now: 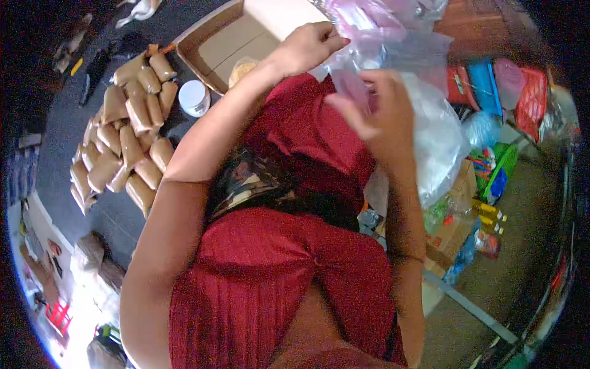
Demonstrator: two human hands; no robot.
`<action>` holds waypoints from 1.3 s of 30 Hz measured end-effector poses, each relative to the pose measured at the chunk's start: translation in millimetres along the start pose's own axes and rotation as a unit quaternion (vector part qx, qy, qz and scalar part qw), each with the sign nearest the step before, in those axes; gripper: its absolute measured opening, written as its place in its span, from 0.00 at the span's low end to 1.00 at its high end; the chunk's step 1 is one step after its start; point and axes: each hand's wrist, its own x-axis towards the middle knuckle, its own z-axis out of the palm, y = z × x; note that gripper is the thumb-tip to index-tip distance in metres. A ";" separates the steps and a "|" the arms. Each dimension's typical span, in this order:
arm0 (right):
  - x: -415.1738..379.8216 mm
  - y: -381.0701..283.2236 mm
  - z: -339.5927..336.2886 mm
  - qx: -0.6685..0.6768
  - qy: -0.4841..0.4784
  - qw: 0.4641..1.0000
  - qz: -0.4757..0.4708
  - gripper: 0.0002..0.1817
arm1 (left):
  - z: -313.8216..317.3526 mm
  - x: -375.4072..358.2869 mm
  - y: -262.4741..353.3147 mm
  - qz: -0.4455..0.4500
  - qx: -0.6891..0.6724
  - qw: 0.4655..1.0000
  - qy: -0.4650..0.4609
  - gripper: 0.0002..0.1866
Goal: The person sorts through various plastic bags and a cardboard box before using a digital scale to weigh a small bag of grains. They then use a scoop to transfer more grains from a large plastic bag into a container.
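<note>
My left hand (310, 48) reaches past the open cardboard box, its thumb and fingers pinched together; what they hold, if anything, is too small to name. Lower and to the right, motion smears the fingers of my right hand (387, 107). Thin pinkish clear plastic (349, 80) lies between the two hands, overlapping the right thumb and fingers. Beyond them spreads a heap of clear plastic bags (399, 52). Red cloth (307, 123) covers my lap beneath both forearms.
Several filled brown packets (126, 126) are piled on the dark surface at left. A white-lidded jar (194, 98) stands beside the cardboard box (212, 46), which holds a small yellowish packet (243, 71). Red and blue packages (482, 83) and yellow bottles (490, 215) lie at right.
</note>
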 end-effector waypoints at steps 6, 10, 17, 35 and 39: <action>-12.0 26.1 43.6 -0.107 0.073 0.987 -0.092 0.16 | 17.0 2.5 -11.5 -0.038 0.013 0.999 0.003 0.23; -22.3 41.7 37.4 -0.050 0.048 0.997 -0.036 0.11 | 30.1 7.7 -20.8 -0.033 -0.048 0.997 -0.041 0.23; -18.8 51.3 41.0 -0.014 0.069 0.995 -0.073 0.13 | 34.5 1.9 -12.9 0.021 -0.215 0.973 -0.080 0.08; -78.5 139.2 -162.7 0.286 0.227 0.921 0.138 0.10 | 141.4 78.1 205.8 0.270 -0.137 0.903 -0.305 0.10; -112.5 165.7 -175.7 0.208 0.248 0.925 0.198 0.12 | 196.0 80.7 228.0 0.195 -0.178 0.899 -0.349 0.09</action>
